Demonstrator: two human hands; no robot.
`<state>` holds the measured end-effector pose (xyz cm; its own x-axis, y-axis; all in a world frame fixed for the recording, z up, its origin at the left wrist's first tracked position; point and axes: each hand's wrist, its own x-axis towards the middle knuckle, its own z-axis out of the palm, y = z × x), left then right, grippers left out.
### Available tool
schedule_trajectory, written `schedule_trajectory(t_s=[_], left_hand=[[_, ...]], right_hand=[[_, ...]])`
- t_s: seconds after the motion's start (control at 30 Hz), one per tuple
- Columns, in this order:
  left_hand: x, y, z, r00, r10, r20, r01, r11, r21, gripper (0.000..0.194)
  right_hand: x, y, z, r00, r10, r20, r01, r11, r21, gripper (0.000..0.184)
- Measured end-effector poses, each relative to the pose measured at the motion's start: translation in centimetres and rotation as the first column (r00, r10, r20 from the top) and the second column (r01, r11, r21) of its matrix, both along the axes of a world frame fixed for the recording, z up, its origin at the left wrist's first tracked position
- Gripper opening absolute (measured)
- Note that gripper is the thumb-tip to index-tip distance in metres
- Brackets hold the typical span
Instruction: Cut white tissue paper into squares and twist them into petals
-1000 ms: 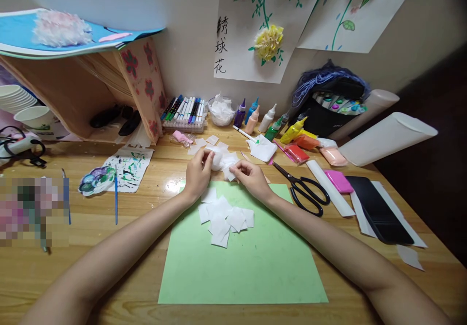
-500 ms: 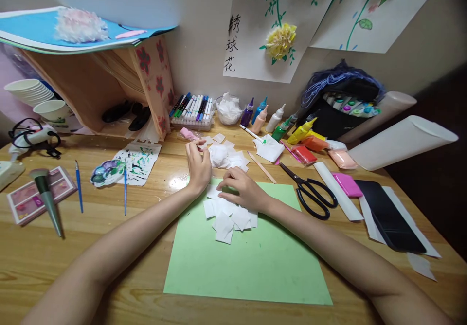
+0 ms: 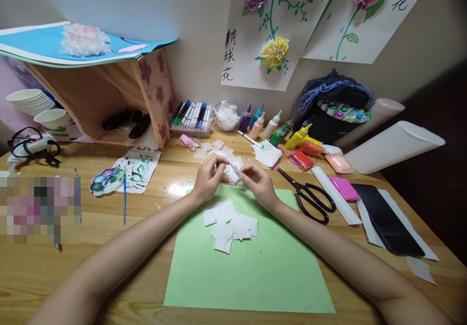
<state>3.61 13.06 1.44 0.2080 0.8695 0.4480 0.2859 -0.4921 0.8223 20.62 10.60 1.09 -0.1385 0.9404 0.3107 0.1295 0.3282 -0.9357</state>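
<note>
A small white paper piece (image 3: pixel 237 171) is pinched between the thumb and fingers of my right hand (image 3: pixel 260 185). Just across from it, the fingers of my left hand (image 3: pixel 208 176) are curled together in a pinch; what they hold, if anything, is too small to make out. Both hands hover over the far edge of a green sheet (image 3: pixel 251 276). Several square white paper pieces (image 3: pixel 223 235) lie overlapping on that sheet, nearer to me than the hands. Behind the fingers more white paper pieces (image 3: pixel 228 153) are partly hidden on the table.
Black-handled scissors (image 3: pixel 310 198) and a dark phone (image 3: pixel 386 220) lie to the right. Paint bottles (image 3: pixel 271 124), a marker set (image 3: pixel 191 118) and a bowl of white paper (image 3: pixel 226 116) line the back. A blue brush (image 3: pixel 124 201) rests at left beside a paint-stained sheet (image 3: pixel 142 171).
My right hand has risen from the pile on the green sheet with a paper piece in its fingers. My left hand has shifted right and slightly nearer, facing it.
</note>
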Motion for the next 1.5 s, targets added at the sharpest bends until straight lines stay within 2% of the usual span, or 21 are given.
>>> schedule_trajectory(t_s=[0.07, 0.17, 0.27, 0.4, 0.57, 0.63, 0.8, 0.93, 1.07, 1.27, 1.4, 1.5], left_hand=[[0.11, -0.29, 0.23, 0.998, -0.04, -0.042, 0.042, 0.998, 0.037, 0.015], [0.19, -0.37, 0.4, 0.997, -0.014, -0.073, 0.019, 0.997, 0.068, 0.017], [0.19, -0.21, 0.42, 0.999, 0.003, -0.052, 0.0, 0.998, 0.059, 0.016], [0.24, -0.17, 0.34, 1.0, 0.012, -0.014, -0.012, 0.999, 0.04, 0.015], [0.4, -0.29, 0.12, 0.998, 0.06, 0.002, -0.06, 0.996, -0.063, 0.019], [0.44, -0.24, 0.0, 0.998, 0.049, 0.027, -0.045, 0.992, -0.121, 0.021], [0.45, 0.15, -0.15, 0.986, -0.137, 0.099, 0.159, 0.95, -0.269, 0.024], [0.43, 0.38, -0.15, 0.976, -0.19, 0.106, 0.214, 0.924, -0.318, 0.024], [0.44, 0.28, -0.07, 0.972, -0.225, 0.072, 0.237, 0.92, -0.314, 0.022], [0.52, 0.14, 0.18, 0.974, -0.22, 0.054, 0.226, 0.933, -0.279, 0.024], [0.59, 0.05, 0.24, 0.978, -0.203, -0.049, 0.192, 0.965, -0.182, 0.022], [0.61, -0.05, 0.26, 0.966, -0.212, -0.145, 0.198, 0.975, -0.105, 0.021]], right_hand=[[0.12, 0.38, -0.23, 0.994, 0.02, -0.107, -0.03, 0.995, -0.095, 0.017], [0.11, 0.69, -0.39, 0.978, 0.093, -0.189, -0.122, 0.981, -0.152, 0.022], [-0.02, 0.83, -0.35, 0.967, 0.16, -0.196, -0.193, 0.968, -0.163, 0.025], [-0.18, 0.93, -0.29, 0.97, 0.173, -0.17, -0.205, 0.96, -0.19, 0.028], [0.06, 0.91, -0.49, 0.987, 0.077, -0.138, -0.103, 0.976, -0.193, 0.026], [0.15, 0.86, -0.58, 0.993, 0.029, -0.114, -0.05, 0.982, -0.18, 0.025], [-0.07, 0.62, -0.82, 0.997, -0.032, -0.069, 0.024, 0.993, -0.116, 0.027], [-0.12, 0.52, -0.88, 0.99, -0.104, -0.094, 0.101, 0.994, -0.046, 0.019], [0.1, 0.72, -0.84, 0.986, -0.137, -0.098, 0.135, 0.991, -0.021, 0.013], [0.17, 0.71, -0.52, 0.999, -0.04, -0.007, 0.039, 0.993, -0.11, 0.021], [0.14, 0.49, -0.41, 0.998, 0.058, 0.034, -0.054, 0.992, -0.111, 0.021], [0.19, 0.43, -0.58, 0.995, 0.039, 0.09, -0.033, 0.997, -0.075, 0.019]])
